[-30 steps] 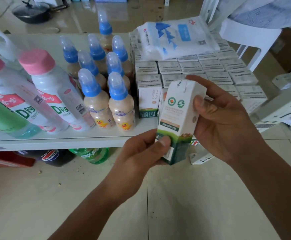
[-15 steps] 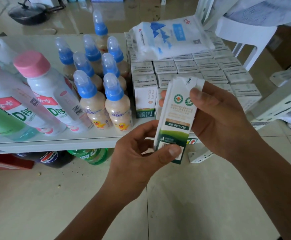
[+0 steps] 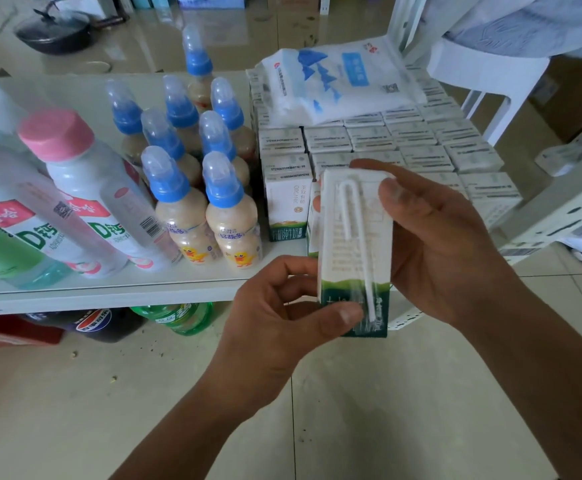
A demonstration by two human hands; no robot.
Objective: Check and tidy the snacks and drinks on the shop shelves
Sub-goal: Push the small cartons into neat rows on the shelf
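I hold a white and green milk carton (image 3: 345,251) upright in front of the shelf (image 3: 109,289), its back face with the wrapped white straw turned toward me. My left hand (image 3: 275,327) pinches its lower end, thumb on the green band. My right hand (image 3: 435,251) grips its right side and top, thumb on the upper corner. Behind it, rows of the same cartons (image 3: 386,147) fill the right of the shelf. Several blue-capped beige drink bottles (image 3: 210,202) stand in the middle. Pink-capped white bottles (image 3: 85,195) lean at the left.
A white and blue bag (image 3: 334,81) lies on the rear cartons. Under the shelf lie a dark cola bottle (image 3: 99,322) and a green bottle (image 3: 178,315). A white chair (image 3: 483,71) with a person on it stands at the right. A black pan (image 3: 54,32) sits far back.
The carton has been turned in my hands from its logo side to its straw side. My left thumb slid onto the green band.
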